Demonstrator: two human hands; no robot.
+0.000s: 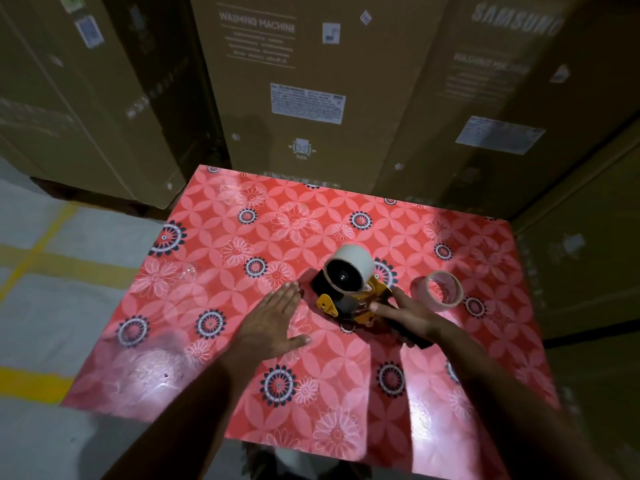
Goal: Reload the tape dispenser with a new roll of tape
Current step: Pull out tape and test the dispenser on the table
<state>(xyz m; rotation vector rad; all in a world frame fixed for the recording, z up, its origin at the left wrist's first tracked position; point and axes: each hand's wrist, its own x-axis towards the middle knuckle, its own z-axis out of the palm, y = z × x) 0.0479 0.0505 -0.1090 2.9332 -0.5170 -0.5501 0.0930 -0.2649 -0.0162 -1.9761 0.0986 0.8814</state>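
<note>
Steadying yellow tape dispenser (349, 299) with right hand (405, 315) clasping its frame, left hand (273, 323) spread flat on floral tabletop (214, 278); best gripping spent core (349, 268) squarely before sliding it off; new roll (439, 289) waiting nearby.

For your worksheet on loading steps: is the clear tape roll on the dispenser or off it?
Off. The clear tape roll lies on the table right of the dispenser, whose spindle holds a bare core.

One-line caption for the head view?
Right hand on the tape dispenser, left hand flat on the floral table, loose tape roll alongside.
</note>
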